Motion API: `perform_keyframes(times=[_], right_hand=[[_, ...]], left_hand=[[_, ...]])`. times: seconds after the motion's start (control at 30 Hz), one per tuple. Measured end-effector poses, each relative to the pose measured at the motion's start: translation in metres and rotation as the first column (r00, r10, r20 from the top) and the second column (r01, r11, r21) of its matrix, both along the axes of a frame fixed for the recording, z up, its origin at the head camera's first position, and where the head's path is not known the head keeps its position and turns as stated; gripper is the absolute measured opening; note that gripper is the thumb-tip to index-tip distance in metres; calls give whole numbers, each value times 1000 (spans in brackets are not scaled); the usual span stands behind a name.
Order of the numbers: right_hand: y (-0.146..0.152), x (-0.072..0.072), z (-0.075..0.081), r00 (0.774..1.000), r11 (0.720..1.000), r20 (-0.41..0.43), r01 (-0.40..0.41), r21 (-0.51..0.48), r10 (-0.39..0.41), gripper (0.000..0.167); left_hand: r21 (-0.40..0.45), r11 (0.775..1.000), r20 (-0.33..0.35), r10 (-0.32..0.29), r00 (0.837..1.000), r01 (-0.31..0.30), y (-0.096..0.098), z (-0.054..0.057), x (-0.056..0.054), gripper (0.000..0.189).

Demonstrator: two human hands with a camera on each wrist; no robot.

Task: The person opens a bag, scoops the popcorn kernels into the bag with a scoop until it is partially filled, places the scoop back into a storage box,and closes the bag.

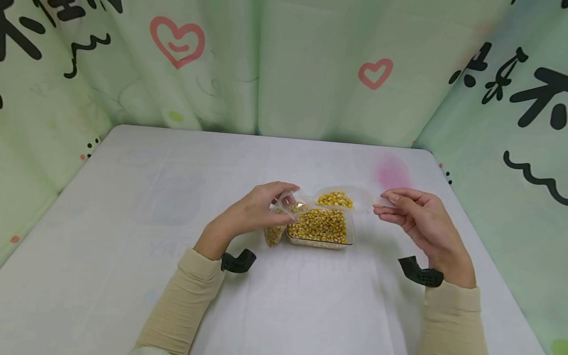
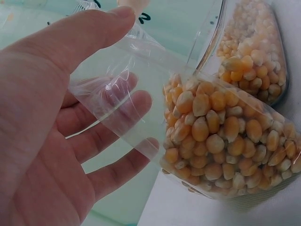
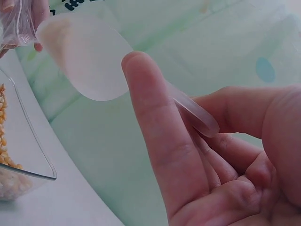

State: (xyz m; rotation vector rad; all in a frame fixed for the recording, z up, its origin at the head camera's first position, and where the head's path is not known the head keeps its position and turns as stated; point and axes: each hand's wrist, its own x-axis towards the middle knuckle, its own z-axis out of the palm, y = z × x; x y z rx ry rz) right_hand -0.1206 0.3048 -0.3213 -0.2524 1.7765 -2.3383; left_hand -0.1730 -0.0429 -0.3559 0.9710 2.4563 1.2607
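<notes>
My left hand holds a clear plastic bag by its mouth, with the thumb on the near side and the other fingers behind the film. Yellow corn kernels fill the bag's lower part. A translucent scoop carries a heap of kernels, its tip close to the bag's opening. Its handle is pinched between the thumb and fingers of my right hand. Below the scoop stands a clear rectangular container of kernels, right beside the bag.
A white-covered table lies under everything. Pale green curtains with red hearts and black lettering hang behind it and on both sides. Black wrist straps sit at both cuffs.
</notes>
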Motion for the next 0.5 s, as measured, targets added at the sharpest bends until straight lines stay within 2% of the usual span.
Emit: perform_keyframes(times=[0.17, 0.5], right_hand=[[-2, 1, 3, 1000, 1000, 5, 18, -10, -18, 23], [-12, 1, 2, 999, 998, -24, -49, -48, 48, 27]], left_hand=[[-8, 1000, -5, 0, 1000, 0, 1, 0, 0, 65], [-5, 1000, -29, -12, 1000, 12, 2, 0, 0, 66]])
